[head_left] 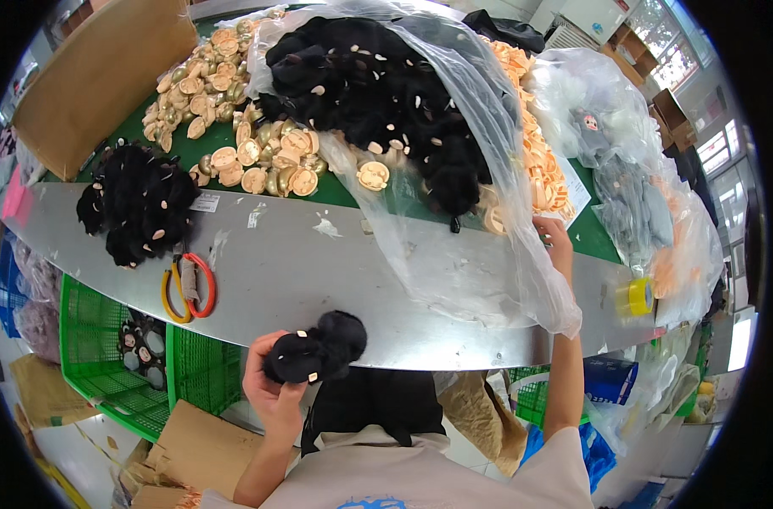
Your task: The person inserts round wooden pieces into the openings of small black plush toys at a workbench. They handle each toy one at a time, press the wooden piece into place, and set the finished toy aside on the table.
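The black furry plush piece (323, 343), two rounded lobes with small cream tabs, was in the left hand (272, 382), by the near edge of the grey metal table (293, 263), left of that edge's middle. From my end I saw that hand wrapped round it from the left, fingers curled behind its outer side, thumb laid along its near side, the forearm coming up from below.

The right arm was stretched much farther, nearly straight, across the right part of the near edge. I had the right hand (556, 239) at the near end of a long heap of flat pale-orange pieces (546, 174), its fingers bent toward the left; I could not tell whether they gripped anything. A clear plastic bag (488, 284) lay just beside that wrist, its loose mouth spread toward the near edge, a mound of black furry pieces (361, 85) in its far part.

Left of the bag I saw rounded peach-and-gold pieces (293, 153) heaped toward the far edge. By the left end sat a bundle of black plush pieces (149, 204), with red-and-yellow-handled snips (207, 288) nearer the front edge. A yellow tape roll (638, 297) stood near the right end.
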### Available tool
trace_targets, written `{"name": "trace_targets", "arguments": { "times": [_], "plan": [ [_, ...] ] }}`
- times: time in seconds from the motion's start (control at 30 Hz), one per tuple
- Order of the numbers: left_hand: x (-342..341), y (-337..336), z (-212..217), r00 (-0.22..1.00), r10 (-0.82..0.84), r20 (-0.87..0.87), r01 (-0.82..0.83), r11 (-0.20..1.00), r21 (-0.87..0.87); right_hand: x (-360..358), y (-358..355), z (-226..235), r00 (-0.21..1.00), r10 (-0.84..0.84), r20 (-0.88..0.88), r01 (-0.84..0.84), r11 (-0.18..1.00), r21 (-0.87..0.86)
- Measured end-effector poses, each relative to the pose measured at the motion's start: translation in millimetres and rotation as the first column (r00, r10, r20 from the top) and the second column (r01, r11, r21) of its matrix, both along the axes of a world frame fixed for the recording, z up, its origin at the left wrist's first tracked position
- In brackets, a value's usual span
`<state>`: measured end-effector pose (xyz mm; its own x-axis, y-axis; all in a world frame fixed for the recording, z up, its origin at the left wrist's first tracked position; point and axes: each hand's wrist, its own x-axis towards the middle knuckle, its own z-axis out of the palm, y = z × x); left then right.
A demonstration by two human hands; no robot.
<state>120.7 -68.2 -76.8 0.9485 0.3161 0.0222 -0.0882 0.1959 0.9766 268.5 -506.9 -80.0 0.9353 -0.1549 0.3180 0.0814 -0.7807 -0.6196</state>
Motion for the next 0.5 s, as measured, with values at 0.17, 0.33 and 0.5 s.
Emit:
{"name": "trace_targets", "arguments": {
  "times": [0.17, 0.33, 0.5],
  "plan": [
    [-4, -8, 9, 0.998, -0.06, -0.01, 0.06, 0.998, 0.009, 40, 19, -24, 0.993, -0.075, -0.096, 0.064, 0.992, -0.112],
    [-10, -9, 11, 0.996, -0.09, 0.002, 0.09, 0.995, -0.05, 44, 17, -36, 0.984, -0.147, -0.096, 0.146, 0.989, -0.02],
    [-10, -15, 9, 0.99, -0.126, -0.055, 0.125, 0.992, -0.032, 13, -36, -20, 0.923, -0.367, 0.114, 0.341, 0.919, 0.196]
  ]
}}
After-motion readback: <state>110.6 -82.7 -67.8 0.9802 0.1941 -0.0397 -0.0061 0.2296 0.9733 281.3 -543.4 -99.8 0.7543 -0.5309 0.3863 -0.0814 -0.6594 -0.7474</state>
